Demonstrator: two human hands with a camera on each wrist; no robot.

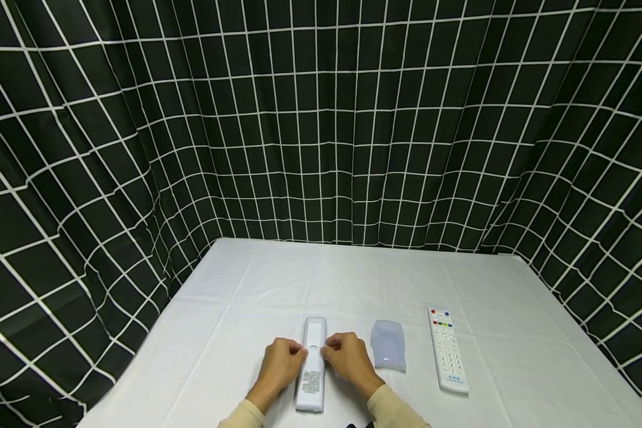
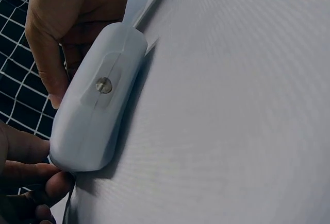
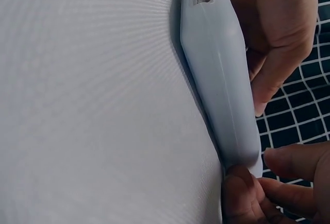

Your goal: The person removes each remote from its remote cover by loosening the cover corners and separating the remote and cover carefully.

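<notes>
A white remote lies face down on the white tablecloth, with its battery cover and a label facing up. My left hand grips its left edge with curled fingers. My right hand pinches its right edge just across. In the left wrist view the remote's rounded end shows a small screw, and my left fingers curl below it. The right wrist view shows the remote's side, with my right fingertips at its near end.
A clear soft cover lies just right of my right hand. Further right a second white remote lies face up with coloured buttons. A black curtain with a white grid closes in the table on three sides.
</notes>
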